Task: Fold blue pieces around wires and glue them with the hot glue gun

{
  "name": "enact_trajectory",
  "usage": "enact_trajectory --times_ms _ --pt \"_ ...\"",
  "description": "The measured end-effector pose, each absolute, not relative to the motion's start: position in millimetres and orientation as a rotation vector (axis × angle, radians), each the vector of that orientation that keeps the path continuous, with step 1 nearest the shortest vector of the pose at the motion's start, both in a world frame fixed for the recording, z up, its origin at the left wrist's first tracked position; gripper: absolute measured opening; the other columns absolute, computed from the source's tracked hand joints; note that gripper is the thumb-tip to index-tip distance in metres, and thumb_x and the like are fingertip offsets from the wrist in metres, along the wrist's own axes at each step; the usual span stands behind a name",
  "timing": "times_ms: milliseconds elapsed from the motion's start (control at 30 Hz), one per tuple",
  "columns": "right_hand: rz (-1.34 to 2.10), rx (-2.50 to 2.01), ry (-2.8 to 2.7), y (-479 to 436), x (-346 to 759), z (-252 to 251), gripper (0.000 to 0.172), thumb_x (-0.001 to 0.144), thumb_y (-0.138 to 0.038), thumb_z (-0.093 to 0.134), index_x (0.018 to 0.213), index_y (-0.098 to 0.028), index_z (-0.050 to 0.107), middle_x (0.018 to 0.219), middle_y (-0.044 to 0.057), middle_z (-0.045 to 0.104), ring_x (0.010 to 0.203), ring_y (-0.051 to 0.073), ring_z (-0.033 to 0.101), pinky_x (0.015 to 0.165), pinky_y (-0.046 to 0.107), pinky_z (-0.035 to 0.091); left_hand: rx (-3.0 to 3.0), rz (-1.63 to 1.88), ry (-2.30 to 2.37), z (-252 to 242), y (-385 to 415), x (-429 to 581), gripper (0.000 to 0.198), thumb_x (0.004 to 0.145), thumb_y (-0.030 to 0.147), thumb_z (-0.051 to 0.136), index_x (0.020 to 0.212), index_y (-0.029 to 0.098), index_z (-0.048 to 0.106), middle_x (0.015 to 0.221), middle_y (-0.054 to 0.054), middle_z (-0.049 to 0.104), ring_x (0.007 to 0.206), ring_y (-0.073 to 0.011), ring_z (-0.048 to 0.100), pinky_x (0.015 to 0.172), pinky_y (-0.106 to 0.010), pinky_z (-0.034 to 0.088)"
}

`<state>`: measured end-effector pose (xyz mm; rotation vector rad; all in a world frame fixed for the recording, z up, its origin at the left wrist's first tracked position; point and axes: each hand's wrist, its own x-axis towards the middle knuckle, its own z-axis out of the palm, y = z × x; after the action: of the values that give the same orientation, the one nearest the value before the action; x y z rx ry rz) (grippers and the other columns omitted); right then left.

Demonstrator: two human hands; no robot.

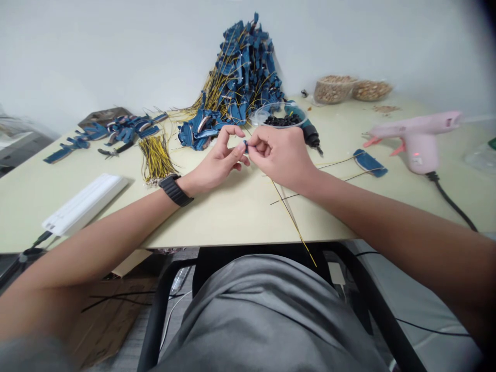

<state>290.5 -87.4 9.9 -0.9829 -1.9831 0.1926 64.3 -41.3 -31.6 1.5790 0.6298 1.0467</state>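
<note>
My left hand (219, 161) and my right hand (281, 155) meet over the middle of the pale table (232, 217). Both pinch a small blue piece (245, 146) between fingertips. A thin yellow wire (292, 219) runs from under my right hand down past the table's front edge. A black watch (176, 189) is on my left wrist. Just behind the hands stands a clear bowl of small black beads (282, 118).
A tall heap of blue pieces on yellow wires (242, 72) leans against the wall. A bundle of yellow wires (155, 157) and more blue pieces (120, 129) lie left. A pink glue gun (418, 137) stands right, a finished blue piece (370, 161) beside it. A white power strip (85, 202) lies near left.
</note>
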Motion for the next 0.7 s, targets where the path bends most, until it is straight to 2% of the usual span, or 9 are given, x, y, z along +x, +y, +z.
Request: enact_trajectory --times_ms 167,367,533,700 --pt "0.191 -0.992 -1.984 -88 290 10 0.03 0.107 -0.009 0.076 0.09 -0.029 0.061 0.08 0.001 0.07 0.074 0.023 0.06 0.081 0.045 0.047 1.607 1.031 0.603 -32 -40 64 0.074 0.104 0.088 0.104 0.137 0.034 0.065 0.111 0.001 0.08 0.097 -0.0173 0.078 0.081 -0.03 0.06" --pt "0.225 -0.993 -1.973 -88 289 11 0.029 0.109 -0.01 0.075 0.09 -0.028 0.063 0.08 0.0 0.07 0.075 0.021 0.06 0.082 0.043 0.047 1.657 1.038 0.581 -31 -37 64 0.076 0.101 0.089 0.106 0.135 0.035 0.064 0.107 0.001 0.078 0.096 -0.0186 0.077 0.08 -0.031 0.058" --pt "0.306 -0.938 -1.941 -88 288 9 0.027 0.109 -0.012 0.077 0.09 -0.028 0.066 0.08 -0.001 0.071 0.074 0.019 0.06 0.085 0.041 0.051 1.774 1.125 0.589 -35 -30 63 0.068 0.108 0.086 0.101 0.133 0.033 0.065 0.102 -0.001 0.071 0.098 -0.0237 0.074 0.087 -0.038 0.058" --pt "0.264 -0.904 -1.925 -87 289 6 0.025 0.108 -0.015 0.076 0.092 -0.029 0.063 0.081 -0.002 0.072 0.075 0.019 0.06 0.086 0.041 0.051 1.841 1.208 0.559 -36 -27 63 0.066 0.108 0.086 0.099 0.131 0.033 0.067 0.111 -0.005 0.072 0.106 -0.0276 0.072 0.097 -0.044 0.063"
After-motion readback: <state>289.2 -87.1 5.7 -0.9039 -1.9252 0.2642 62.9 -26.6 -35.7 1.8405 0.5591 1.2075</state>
